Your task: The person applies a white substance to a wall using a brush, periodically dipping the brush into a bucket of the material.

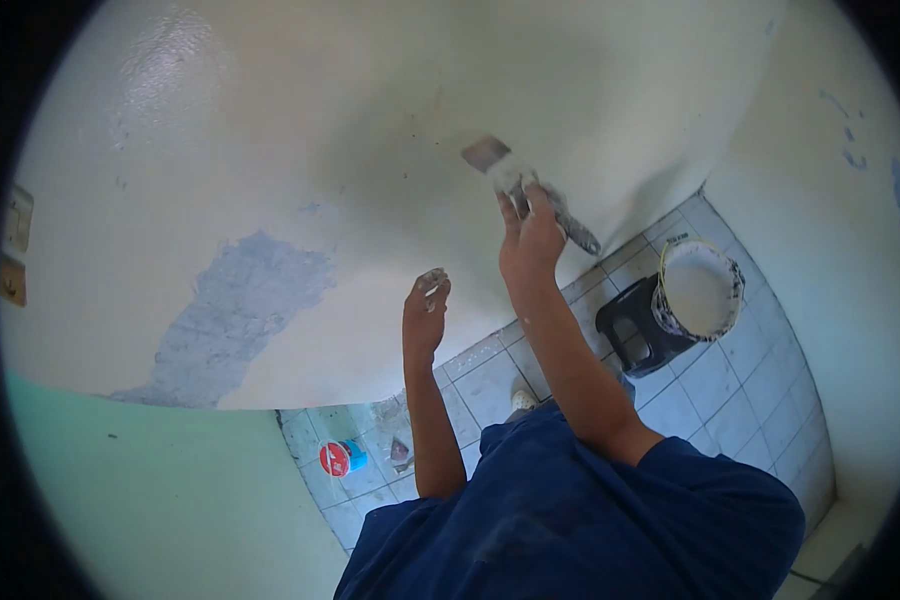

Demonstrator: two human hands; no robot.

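My right hand [535, 235] is closed round the handle of a wide paintbrush [488, 155], whose bristles are at the pale wall [370, 120]. The brush handle sticks out below the hand, smeared with white. To the left and lower, my left hand [427, 303] is raised near the wall with its fingers curled and whitish smears on the fingertips; whether something small is between them I cannot make out. A bare grey-blue patch [240, 300] shows on the wall to the left of my hands.
An open bucket of whitish paint [698, 290] stands on a black stool [635, 330] at the right. A small red and blue can [340, 458] sits on the tiled floor [715, 385] at the lower left. Wall switches [16, 220] are at the far left.
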